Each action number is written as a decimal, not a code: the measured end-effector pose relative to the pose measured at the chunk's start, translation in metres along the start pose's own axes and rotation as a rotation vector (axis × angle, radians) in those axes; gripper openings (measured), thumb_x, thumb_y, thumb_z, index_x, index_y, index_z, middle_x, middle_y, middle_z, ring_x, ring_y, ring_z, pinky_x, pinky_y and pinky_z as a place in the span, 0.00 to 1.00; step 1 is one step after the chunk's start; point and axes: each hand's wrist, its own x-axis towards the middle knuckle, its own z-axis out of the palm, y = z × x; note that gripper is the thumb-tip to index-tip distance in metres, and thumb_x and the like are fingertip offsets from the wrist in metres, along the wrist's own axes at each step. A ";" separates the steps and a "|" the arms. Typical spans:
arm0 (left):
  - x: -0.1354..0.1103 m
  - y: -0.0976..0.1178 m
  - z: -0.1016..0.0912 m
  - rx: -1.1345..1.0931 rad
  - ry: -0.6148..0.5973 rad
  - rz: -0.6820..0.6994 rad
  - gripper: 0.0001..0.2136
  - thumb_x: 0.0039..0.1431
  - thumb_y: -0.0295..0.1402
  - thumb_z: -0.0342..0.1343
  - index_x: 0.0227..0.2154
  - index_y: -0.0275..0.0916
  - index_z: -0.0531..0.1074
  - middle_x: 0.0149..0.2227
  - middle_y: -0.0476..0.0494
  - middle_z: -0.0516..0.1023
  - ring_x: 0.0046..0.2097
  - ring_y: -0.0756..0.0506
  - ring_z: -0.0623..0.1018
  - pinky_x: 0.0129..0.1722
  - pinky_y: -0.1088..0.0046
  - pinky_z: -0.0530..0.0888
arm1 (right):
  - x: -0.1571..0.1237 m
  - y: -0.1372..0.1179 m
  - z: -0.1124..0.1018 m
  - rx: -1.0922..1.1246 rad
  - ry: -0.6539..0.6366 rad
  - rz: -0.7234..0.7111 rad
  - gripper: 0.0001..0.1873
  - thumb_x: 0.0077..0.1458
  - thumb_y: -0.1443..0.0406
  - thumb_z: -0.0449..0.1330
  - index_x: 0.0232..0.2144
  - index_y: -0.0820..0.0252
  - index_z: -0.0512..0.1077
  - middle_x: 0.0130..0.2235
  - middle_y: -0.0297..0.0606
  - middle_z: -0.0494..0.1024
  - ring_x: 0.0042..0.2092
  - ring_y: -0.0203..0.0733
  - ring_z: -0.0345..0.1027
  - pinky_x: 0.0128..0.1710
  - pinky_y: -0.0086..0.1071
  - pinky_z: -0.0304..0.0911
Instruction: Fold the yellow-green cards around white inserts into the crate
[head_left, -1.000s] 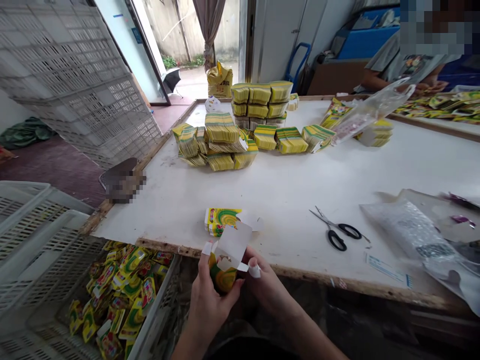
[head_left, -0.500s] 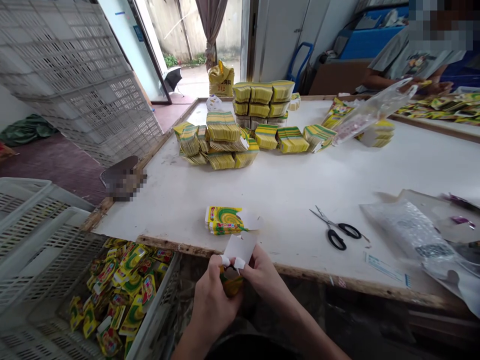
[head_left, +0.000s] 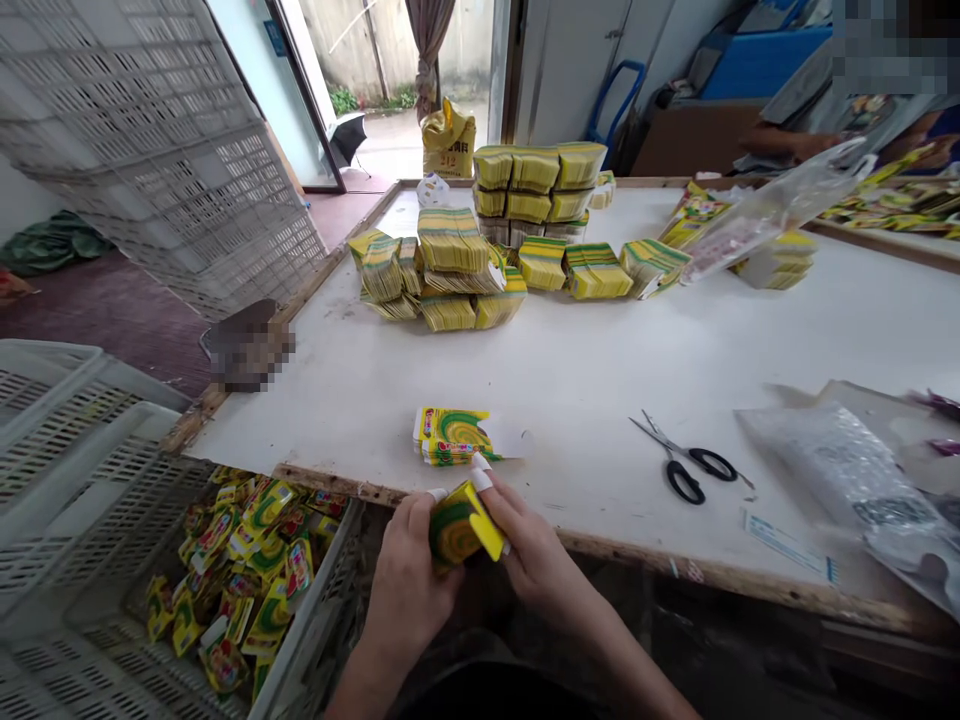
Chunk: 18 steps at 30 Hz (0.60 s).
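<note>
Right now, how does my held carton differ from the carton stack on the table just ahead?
The held carton is single; the carton stack has several layers. The held carton is tilted, while the carton stack lies flat on the table. The held carton shows a yellow flap, the carton stack a white one. Both carry yellow and green print.

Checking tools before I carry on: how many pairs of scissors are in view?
1: black-handled scissors on the white table, right of the right hand; others may be hidden.
</note>
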 end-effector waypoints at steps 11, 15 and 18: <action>0.015 0.008 -0.034 -0.073 -0.108 0.031 0.21 0.48 0.27 0.59 0.47 0.41 0.64 0.42 0.42 0.76 0.44 0.41 0.77 0.42 0.65 0.76 | 0.005 -0.004 -0.029 -0.076 -0.242 -0.015 0.18 0.58 0.73 0.54 0.50 0.57 0.72 0.64 0.54 0.58 0.60 0.51 0.62 0.53 0.40 0.64; 0.018 0.011 -0.039 -0.063 -0.106 0.043 0.20 0.48 0.27 0.59 0.46 0.41 0.65 0.41 0.43 0.76 0.44 0.41 0.77 0.42 0.66 0.75 | 0.003 -0.004 -0.024 -0.026 -0.219 -0.035 0.23 0.59 0.71 0.55 0.56 0.57 0.67 0.65 0.55 0.57 0.63 0.52 0.57 0.56 0.41 0.61; 0.017 0.013 -0.036 -0.023 -0.076 0.056 0.21 0.47 0.27 0.59 0.47 0.40 0.65 0.43 0.41 0.76 0.45 0.40 0.76 0.44 0.63 0.74 | -0.001 -0.004 -0.005 -0.059 -0.150 0.049 0.34 0.60 0.70 0.52 0.66 0.57 0.47 0.68 0.58 0.45 0.64 0.55 0.54 0.56 0.46 0.60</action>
